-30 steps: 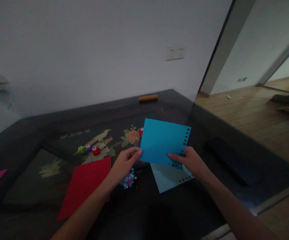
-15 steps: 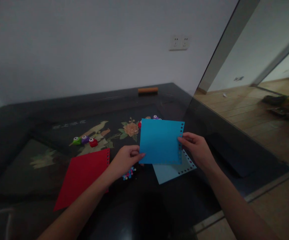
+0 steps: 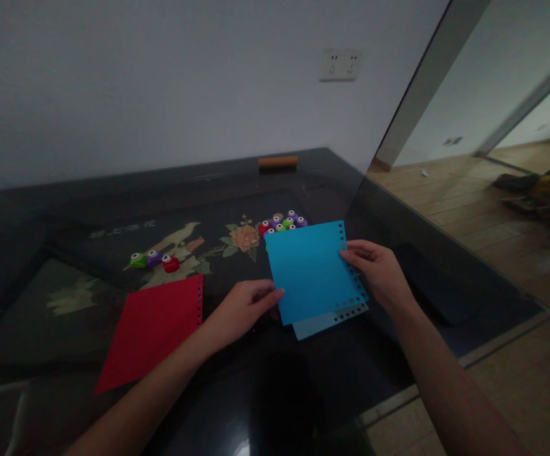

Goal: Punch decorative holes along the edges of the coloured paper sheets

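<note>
A pale wall [image 3: 161, 82] with a double socket [image 3: 340, 63] is seen behind a dark glass-topped table [image 3: 89, 202], and wooden flooring [image 3: 484, 209] is seen off to the right. A faded bird-and-flower picture [image 3: 180, 244] is shown under the glass. A red sheet [image 3: 154, 329] is laid flat on the left of the table. The blue sheet [image 3: 310, 269] is being held low over a paler blue sheet [image 3: 325, 324], which is mostly covered. The blue sheet is pinched at its punched edge by the right hand [image 3: 379, 275]; its near left edge is touched by the left hand [image 3: 241, 310], fingers curled, though a true grip cannot be made out. Small punches [image 3: 282, 223] are clustered beyond the sheet, three more [image 3: 154, 259] further left. An orange bar [image 3: 277, 162] at the far edge is too dim to identify.
</note>
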Demonstrator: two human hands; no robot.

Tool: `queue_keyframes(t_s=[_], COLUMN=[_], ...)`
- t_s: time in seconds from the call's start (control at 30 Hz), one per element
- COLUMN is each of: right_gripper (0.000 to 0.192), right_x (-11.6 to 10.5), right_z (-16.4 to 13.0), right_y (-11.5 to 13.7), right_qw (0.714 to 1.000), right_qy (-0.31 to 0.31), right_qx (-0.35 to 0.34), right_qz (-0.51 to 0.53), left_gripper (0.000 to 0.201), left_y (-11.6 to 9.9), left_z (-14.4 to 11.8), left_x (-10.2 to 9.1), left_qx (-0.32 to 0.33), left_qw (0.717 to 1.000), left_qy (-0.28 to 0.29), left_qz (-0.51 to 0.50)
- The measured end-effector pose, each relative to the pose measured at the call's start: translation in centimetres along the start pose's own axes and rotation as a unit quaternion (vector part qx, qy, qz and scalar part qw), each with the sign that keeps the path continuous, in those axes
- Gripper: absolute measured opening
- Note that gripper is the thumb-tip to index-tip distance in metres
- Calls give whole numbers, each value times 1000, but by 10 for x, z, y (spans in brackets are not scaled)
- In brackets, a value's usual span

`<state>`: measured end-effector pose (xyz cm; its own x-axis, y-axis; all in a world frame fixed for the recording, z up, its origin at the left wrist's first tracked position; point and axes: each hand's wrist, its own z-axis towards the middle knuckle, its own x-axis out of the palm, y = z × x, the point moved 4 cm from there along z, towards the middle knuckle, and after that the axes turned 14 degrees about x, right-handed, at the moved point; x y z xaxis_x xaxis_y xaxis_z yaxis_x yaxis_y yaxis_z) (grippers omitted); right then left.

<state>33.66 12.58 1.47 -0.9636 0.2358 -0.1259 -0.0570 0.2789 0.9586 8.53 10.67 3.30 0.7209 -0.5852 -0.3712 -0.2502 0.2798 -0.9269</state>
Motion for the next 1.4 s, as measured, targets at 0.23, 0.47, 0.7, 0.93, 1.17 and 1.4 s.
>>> queue_keyframes(t_s=[0.23,0.47,0.7,0.93,1.17,1.4], right_gripper=[41,37,35,35,35,37], right_x=[-17,-11,-9,-7,-5,-9], right_z=[7,12,13,12,11,13], right_y=[-1,-9,-9,-10,-8,-8], right_qw=[998,992,988,985,982,977], right_qy=[-6,12,16,26,32,13], right_qx=[36,29,36,34,28,13], right_qz=[-58,-124,-147,-167,-186,-211], left_gripper=[23,21,42,46,53,50], left_y=[5,-1,10,14,18,19], left_z=[-2,-5,-9,-10,-10,-10], left_x=[-7,15,35,39,41,41], left_qx=[9,67,86,93,92,107], left_qw=[967,924,909,899,891,891], left_qy=[-36,-48,-20,0,17,4], left_qz=[254,374,408,429,445,441])
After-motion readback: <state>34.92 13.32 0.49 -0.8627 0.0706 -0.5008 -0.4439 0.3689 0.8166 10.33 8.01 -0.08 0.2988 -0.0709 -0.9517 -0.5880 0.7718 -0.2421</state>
